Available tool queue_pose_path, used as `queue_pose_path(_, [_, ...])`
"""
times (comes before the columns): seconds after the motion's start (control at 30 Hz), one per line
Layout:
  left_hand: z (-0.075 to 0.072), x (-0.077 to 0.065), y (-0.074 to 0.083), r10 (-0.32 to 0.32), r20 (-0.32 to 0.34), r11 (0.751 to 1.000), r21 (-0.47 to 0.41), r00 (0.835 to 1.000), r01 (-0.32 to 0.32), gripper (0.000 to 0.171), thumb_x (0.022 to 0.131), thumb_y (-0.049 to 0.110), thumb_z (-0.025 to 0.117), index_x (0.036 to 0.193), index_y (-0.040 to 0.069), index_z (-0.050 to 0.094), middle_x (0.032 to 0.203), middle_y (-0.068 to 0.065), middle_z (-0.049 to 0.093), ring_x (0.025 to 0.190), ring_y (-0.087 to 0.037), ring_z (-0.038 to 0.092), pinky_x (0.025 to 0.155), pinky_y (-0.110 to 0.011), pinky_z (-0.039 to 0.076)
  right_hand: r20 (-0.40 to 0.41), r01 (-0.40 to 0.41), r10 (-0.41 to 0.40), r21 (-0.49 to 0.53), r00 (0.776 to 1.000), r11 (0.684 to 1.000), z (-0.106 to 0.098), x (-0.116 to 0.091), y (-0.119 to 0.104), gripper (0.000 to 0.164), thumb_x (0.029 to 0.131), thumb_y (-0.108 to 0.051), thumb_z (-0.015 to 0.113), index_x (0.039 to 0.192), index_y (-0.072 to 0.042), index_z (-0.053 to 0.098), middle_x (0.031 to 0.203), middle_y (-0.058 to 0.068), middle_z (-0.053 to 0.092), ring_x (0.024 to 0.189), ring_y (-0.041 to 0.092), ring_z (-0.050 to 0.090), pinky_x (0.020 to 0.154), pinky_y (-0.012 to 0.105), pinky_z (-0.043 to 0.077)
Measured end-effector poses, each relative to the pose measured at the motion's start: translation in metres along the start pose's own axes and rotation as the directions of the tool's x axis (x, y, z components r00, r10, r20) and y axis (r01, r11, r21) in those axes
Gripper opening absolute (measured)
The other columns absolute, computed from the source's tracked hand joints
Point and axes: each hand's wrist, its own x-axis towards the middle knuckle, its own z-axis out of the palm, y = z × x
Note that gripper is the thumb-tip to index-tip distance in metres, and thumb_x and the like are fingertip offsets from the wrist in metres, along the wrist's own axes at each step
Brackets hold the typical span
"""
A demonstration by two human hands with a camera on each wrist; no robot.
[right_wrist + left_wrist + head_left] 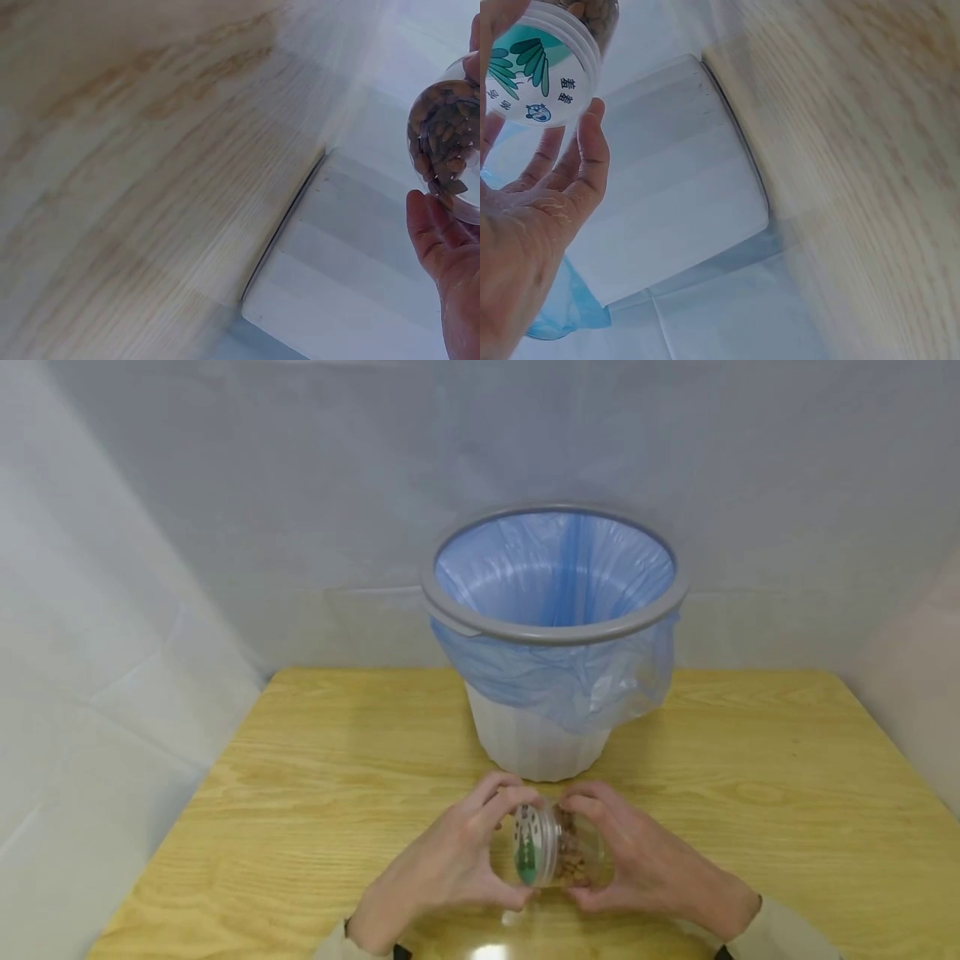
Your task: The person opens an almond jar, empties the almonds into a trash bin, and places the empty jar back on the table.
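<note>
A clear plastic jar [573, 852] lies sideways between my two hands, close to the table's front. Its white and green lid [528, 845] faces left, and small brown pieces like nuts [444, 135] partly fill it. My right hand [648, 864] grips the body, fingers over the far side and thumb on the near side. At the lid, my left hand [457, 852] holds the rim with curled fingers and thumb. The left wrist view shows the lid's printed face [532, 79] with a fingertip against its edge. Most of the right fingers are cut off in the right wrist view.
Just beyond the hands stands a white bin [540, 743] with a grey rim [555, 634] and a blue bag [555, 672] folded over it. The wooden table [300, 810] spreads to both sides. Pale sheeting [225, 485] hangs behind and at the sides.
</note>
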Motion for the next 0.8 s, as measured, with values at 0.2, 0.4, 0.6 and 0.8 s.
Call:
queue_pose_path(0.2, [-0.0012,0.0020,0.0014,0.013,-0.002,1.000,0.006,1.000,-0.013,0.089,0.061,0.026,0.093,0.138,0.021,0.048,0.130,-0.002,0.051,0.107,-0.013,0.062,0.090,-0.031,0.060,-0.003,-0.004,0.004,0.028,1.000,1.000,-0.0001,-0.0010,0.0004,0.082,0.077,-0.037,0.085,0.140,-0.006,0.043,0.129,0.008,0.055,0.112,0.012,0.058,0.101,0.016,0.047])
queue_pose_path(0.4, [-0.0019,0.0025,0.0016,-0.007,0.013,1.000,-0.011,1.000,0.008,0.090,0.061,0.028,0.093,0.139,0.021,0.048,0.128,-0.001,0.052,0.106,-0.011,0.060,0.089,-0.029,0.060,-0.005,-0.005,0.005,0.018,1.000,1.000,0.0002,-0.0020,0.0006,0.081,0.078,-0.040,0.084,0.139,-0.004,0.044,0.129,0.008,0.054,0.111,0.012,0.058,0.099,0.018,0.048])
queue_pose_path(0.6, [-0.0020,0.0032,0.0014,-0.020,0.021,1.000,-0.022,1.000,0.020,0.090,0.062,0.030,0.093,0.140,0.021,0.049,0.126,0.000,0.053,0.105,-0.011,0.059,0.088,-0.027,0.059,-0.019,0.004,-0.004,0.016,1.000,1.000,0.0004,-0.0020,0.0016,0.084,0.072,-0.035,0.088,0.137,-0.002,0.045,0.128,0.008,0.055,0.110,0.013,0.059,0.100,0.018,0.048])
queue_pose_path(0.8, [-0.0016,0.0045,0.0024,-0.030,0.007,0.999,-0.024,1.000,0.030,0.093,0.062,0.035,0.096,0.141,0.016,0.050,0.122,0.000,0.054,0.101,-0.011,0.061,0.084,-0.021,0.058,-0.027,0.005,-0.005,0.030,1.000,1.000,0.0011,-0.0008,0.0026,0.093,0.061,-0.025,0.092,0.138,-0.003,0.046,0.129,0.008,0.056,0.112,0.016,0.061,0.105,0.015,0.046])
